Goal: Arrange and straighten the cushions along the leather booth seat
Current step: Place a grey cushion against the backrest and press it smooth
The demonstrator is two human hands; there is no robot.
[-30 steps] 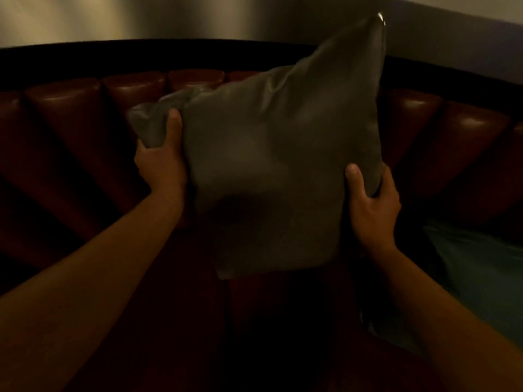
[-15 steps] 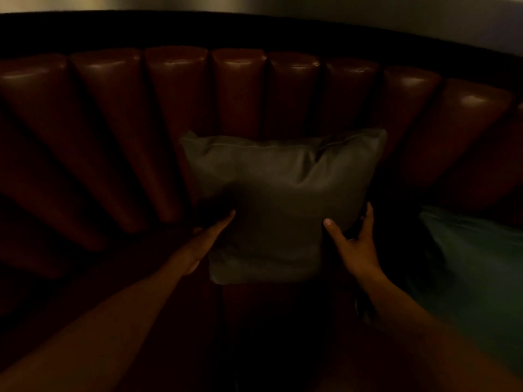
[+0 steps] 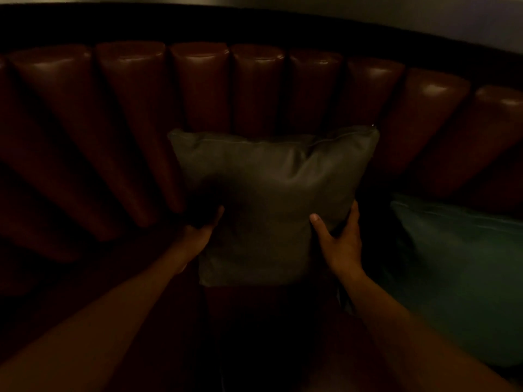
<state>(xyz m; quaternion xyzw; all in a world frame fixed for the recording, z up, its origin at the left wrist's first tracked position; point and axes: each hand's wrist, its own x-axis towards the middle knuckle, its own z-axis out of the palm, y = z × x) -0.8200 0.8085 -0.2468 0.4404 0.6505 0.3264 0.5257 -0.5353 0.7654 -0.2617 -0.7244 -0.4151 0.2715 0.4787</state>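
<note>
A grey square cushion (image 3: 268, 199) stands upright on the seat, leaning against the red-brown channelled leather backrest (image 3: 198, 89). My left hand (image 3: 198, 236) lies flat against the cushion's lower left edge with its fingers stretched out. My right hand (image 3: 339, 241) grips the lower right edge, thumb on the front face and fingers wrapped behind. A teal cushion (image 3: 458, 273) lies on the seat to the right, apart from the grey one.
The booth is dim. The backrest curves around from left to right under a dark top rail (image 3: 254, 26). The leather seat (image 3: 85, 278) stretches out to the left of the grey cushion.
A second ago I held the grey cushion up in the air, tilted. It has come down onto the seat against the backrest. My left hand let go of its corner and now presses its side.
</note>
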